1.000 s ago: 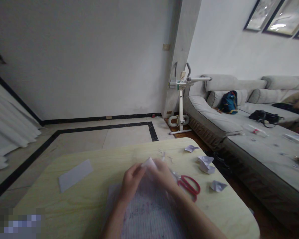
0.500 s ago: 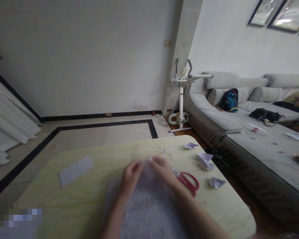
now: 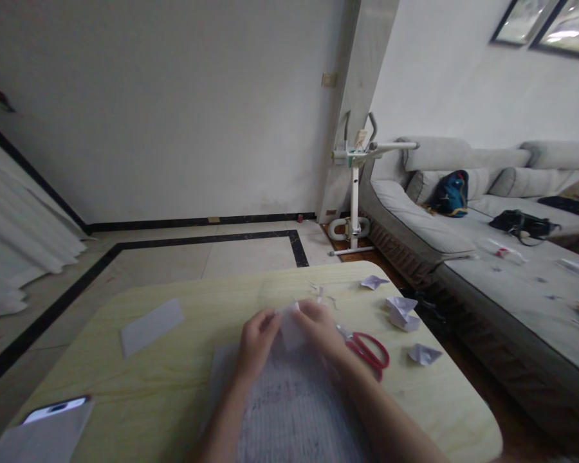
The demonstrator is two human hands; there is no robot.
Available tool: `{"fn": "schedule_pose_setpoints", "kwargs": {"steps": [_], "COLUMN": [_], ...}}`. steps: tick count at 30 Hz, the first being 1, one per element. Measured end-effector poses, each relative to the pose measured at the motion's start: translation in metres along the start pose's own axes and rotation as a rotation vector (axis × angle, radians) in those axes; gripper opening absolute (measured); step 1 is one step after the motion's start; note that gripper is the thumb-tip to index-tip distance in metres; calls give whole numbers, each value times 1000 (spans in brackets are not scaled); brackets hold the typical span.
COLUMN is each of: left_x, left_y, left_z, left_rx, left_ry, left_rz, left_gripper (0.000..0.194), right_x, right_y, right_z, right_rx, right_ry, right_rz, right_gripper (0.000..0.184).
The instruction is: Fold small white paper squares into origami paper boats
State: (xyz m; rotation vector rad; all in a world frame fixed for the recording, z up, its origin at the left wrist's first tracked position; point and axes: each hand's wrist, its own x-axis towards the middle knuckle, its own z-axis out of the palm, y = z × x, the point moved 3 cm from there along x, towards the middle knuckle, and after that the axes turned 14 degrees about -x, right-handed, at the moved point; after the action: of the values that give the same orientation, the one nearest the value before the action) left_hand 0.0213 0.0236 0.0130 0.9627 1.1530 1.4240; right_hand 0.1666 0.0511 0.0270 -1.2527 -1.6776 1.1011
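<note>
A small folded piece of white paper (image 3: pixel 292 329) is held up between my two hands over the table. My left hand (image 3: pixel 259 341) pinches its left edge. On the other side, my right hand (image 3: pixel 318 328) grips the upper right part, its fingers partly hiding the paper. Beneath my forearms lies a lined sheet with writing (image 3: pixel 289 411). Red-handled scissors (image 3: pixel 369 352) rest just right of my right hand. Thin paper scraps (image 3: pixel 321 294) are scattered beyond it.
Folded paper boats (image 3: pixel 401 312) stand along the right of the wooden table (image 3: pixel 174 386). A blank paper rectangle (image 3: pixel 152 326) lies at left. A phone (image 3: pixel 58 408) and more paper (image 3: pixel 43 434) sit at the near left corner. A grey sofa (image 3: pixel 415 225) stands at right.
The view has shifted slightly, so the scene sits a little further right. My hands keep hold of the paper, which shows more clearly now.
</note>
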Motion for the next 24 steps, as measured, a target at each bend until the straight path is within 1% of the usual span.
{"fn": "schedule_pose_setpoints", "kwargs": {"steps": [5,9,12,19,24], "left_x": [0,0,0,1,1], "left_y": [-1,0,-1,-3,0], "left_z": [-1,-1,-1,-1,0], "left_rx": [25,43,57,49,58], "left_ry": [-2,-19,-2,7,4], "left_rz": [14,8,2,-39,-7], "left_gripper": [32,31,31,32,29], "right_x": [-1,0,-1,-1,-1], "right_y": [-1,-2,-3,1,4], "right_z": [-1,-4,-5,-5,-3], "right_rx": [43,30,27,23,53], "right_ry": [-65,-88,-105,-115,-94], "right_rz": [17,13,29,37,52], "right_gripper": [31,30,31,32,30]}}
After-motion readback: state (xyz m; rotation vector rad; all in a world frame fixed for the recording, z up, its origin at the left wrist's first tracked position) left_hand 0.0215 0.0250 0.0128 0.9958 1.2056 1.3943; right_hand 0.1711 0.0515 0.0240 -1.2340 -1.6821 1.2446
